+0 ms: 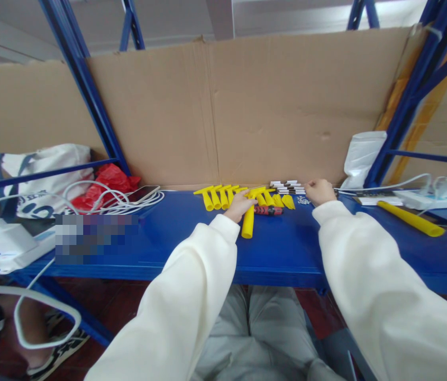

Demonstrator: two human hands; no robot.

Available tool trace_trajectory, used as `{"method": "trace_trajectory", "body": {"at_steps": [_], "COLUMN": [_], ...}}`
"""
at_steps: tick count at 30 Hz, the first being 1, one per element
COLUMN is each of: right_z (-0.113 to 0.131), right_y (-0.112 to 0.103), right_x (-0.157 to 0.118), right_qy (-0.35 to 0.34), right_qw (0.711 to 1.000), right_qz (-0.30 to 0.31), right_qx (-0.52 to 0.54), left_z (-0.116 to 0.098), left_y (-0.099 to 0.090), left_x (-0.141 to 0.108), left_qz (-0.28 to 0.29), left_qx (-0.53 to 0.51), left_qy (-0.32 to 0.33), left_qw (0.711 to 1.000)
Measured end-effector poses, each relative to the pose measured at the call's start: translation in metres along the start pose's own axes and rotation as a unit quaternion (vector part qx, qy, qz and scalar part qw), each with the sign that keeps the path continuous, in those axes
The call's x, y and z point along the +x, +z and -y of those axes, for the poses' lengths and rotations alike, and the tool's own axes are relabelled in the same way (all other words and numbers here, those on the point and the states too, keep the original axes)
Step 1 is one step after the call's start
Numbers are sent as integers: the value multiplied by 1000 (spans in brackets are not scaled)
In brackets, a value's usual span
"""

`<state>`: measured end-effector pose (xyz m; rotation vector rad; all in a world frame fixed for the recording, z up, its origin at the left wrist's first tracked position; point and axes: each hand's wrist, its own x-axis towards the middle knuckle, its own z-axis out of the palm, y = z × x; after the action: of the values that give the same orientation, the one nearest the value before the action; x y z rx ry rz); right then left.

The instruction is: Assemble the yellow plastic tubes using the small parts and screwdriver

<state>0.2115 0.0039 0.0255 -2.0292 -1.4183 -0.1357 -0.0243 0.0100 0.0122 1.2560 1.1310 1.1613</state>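
Note:
My left hand [240, 205] is closed around the upper end of a yellow T-shaped plastic piece [248, 224], whose hollow tube points toward me. Beside that hand lies a red and black screwdriver [268, 210]. More yellow T-shaped pieces [215, 198] are lined up to its left, and several others lie to its right with flat yellow pieces [288, 201]. My right hand [320, 191] is closed at the back of the shelf, and its fingertips are too small to show what they pinch. Next to it are white sticks with dark bands [286, 187] and a cluster of tiny silvery-white parts [302, 200].
A cardboard panel [286, 106] rises behind the blue shelf [191, 241]. White cables [144, 201], a red bag [108, 182] and a white cloth bag [44, 180] lie left. A long yellow tube [411, 218] and a power strip [437, 199] lie right. Another person's leg [28, 338] shows lower left.

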Motion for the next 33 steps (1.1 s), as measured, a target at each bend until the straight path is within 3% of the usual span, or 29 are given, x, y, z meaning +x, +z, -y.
{"method": "trace_trajectory", "body": {"at_steps": [6,12,27,33], "right_z": [-11,-18,-13,-7], "right_y": [6,16,21,21], "right_x": [3,7,-2,-5], "right_qy": [-27,-49,-81,-96], "right_qw": [993,982,965,968], "right_qz": [73,142,190,168], "right_qx": [-94,-114,-162,-163], "left_z": [7,12,16,17], "left_y": [-1,-1,-1,-2], "left_x": [10,15,20,21], "left_qz": [5,7,17,29], "left_qx": [30,27,46,50], "left_qy": [38,47,54,57], "left_qw": [999,999,997,997]}}
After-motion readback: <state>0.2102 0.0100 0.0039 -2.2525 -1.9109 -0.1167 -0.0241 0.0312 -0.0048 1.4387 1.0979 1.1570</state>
